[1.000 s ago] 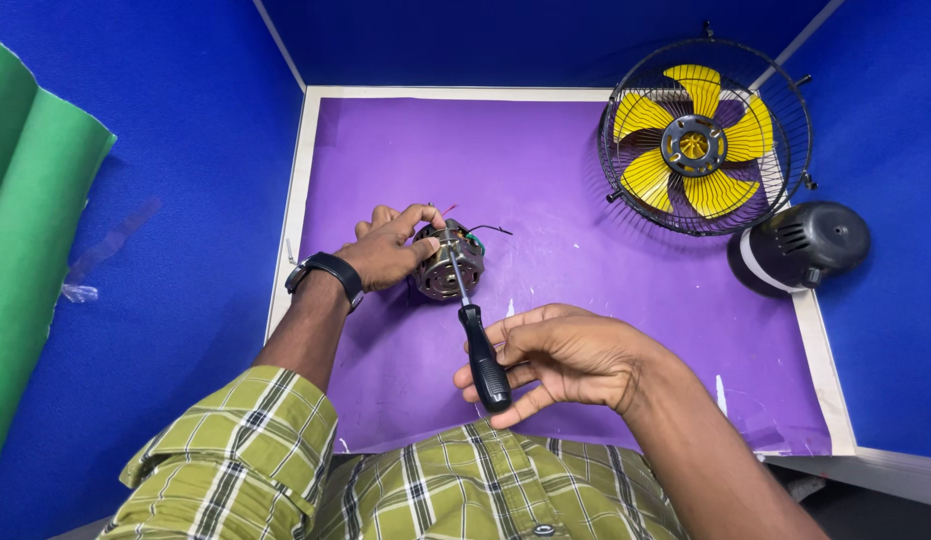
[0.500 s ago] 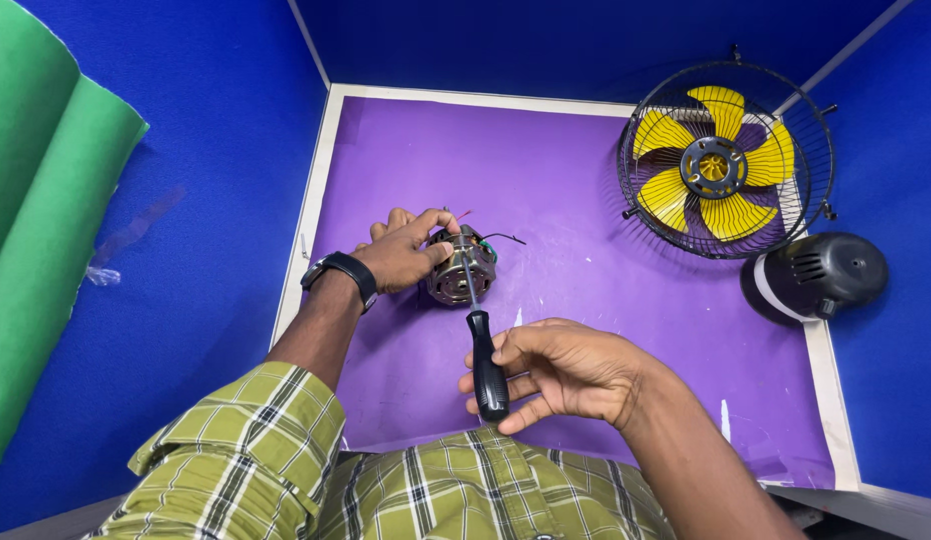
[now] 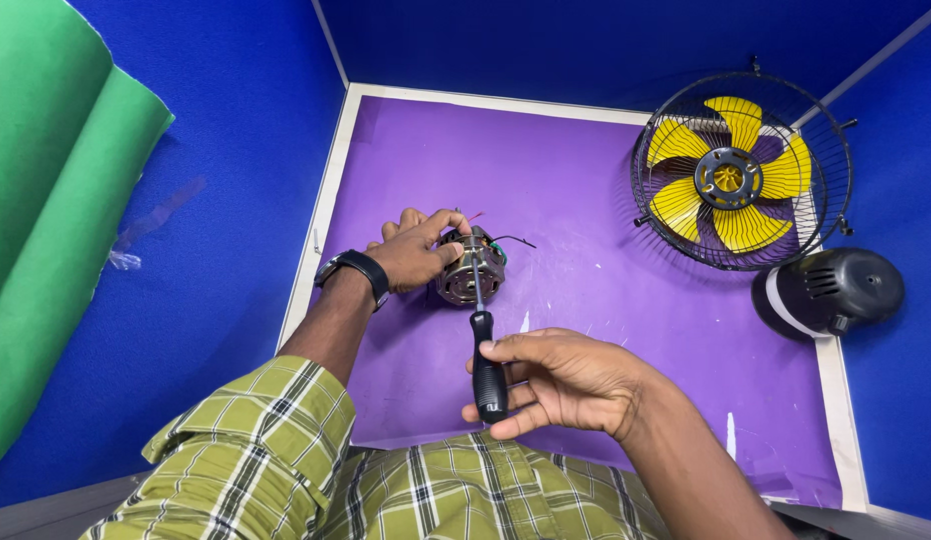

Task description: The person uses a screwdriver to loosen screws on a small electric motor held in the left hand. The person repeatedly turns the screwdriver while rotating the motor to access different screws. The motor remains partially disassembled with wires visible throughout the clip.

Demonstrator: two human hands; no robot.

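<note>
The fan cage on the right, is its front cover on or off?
Cannot tell: the cage surrounds the yellow blades, but wires crossing them could be front or back.

Open mat centre – fan cage (image 3: 743, 170), housing (image 3: 829, 291) crowd right

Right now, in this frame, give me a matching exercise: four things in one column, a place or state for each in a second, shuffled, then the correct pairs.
Things:
1. left hand
2. right hand
3. fan with yellow blades
4. black motor housing

Places or states:
A. lies at the mat's right edge, below the fan
B. grips the screwdriver by its black handle
C. steadies the small metal motor on the purple mat
D. sits inside a wire cage at the far right corner

Pairs: 1-C, 2-B, 3-D, 4-A
</note>
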